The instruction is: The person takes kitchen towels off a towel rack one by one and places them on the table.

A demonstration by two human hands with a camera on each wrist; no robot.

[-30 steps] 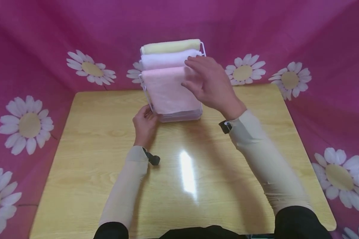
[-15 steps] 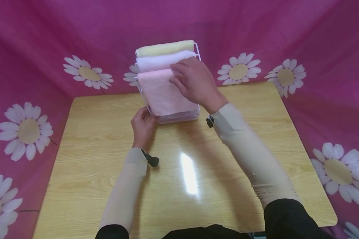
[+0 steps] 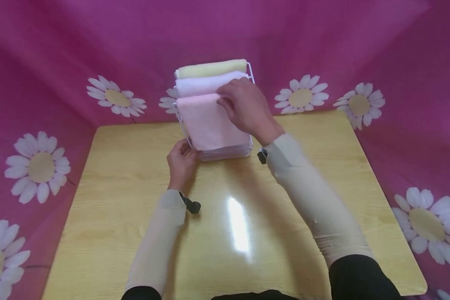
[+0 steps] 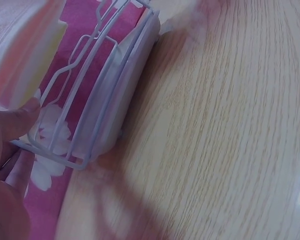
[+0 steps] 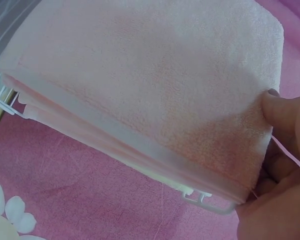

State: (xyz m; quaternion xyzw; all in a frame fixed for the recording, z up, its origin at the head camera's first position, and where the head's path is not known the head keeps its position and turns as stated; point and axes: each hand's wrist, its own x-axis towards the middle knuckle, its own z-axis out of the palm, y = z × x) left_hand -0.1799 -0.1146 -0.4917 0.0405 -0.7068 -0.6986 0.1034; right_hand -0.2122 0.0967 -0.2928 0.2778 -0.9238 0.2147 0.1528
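A white wire rack (image 4: 54,155) stands at the back of the table in the head view. Over it hang a pink towel (image 3: 210,125) in front, a white towel (image 3: 202,86) behind that, and a pale yellow towel (image 3: 211,69) farthest back. My right hand (image 3: 246,106) pinches the pink towel's upper right edge. In the right wrist view the thumb lies on its front, with the fingers partly hidden behind. My left hand (image 3: 181,164) grips the rack's wire frame low on its left side; the left wrist view shows the thumb and fingers around the wire.
A shallow, pale tray-like base (image 3: 225,153) lies under the rack on the wooden table (image 3: 127,166). A magenta curtain (image 3: 135,37) printed with large daisies rises close behind the rack and along both sides.
My right hand has moved left onto the pink towel's upper edge, and its raised fingers have closed there. The left hand stays on the rack. The head view has shifted slightly.
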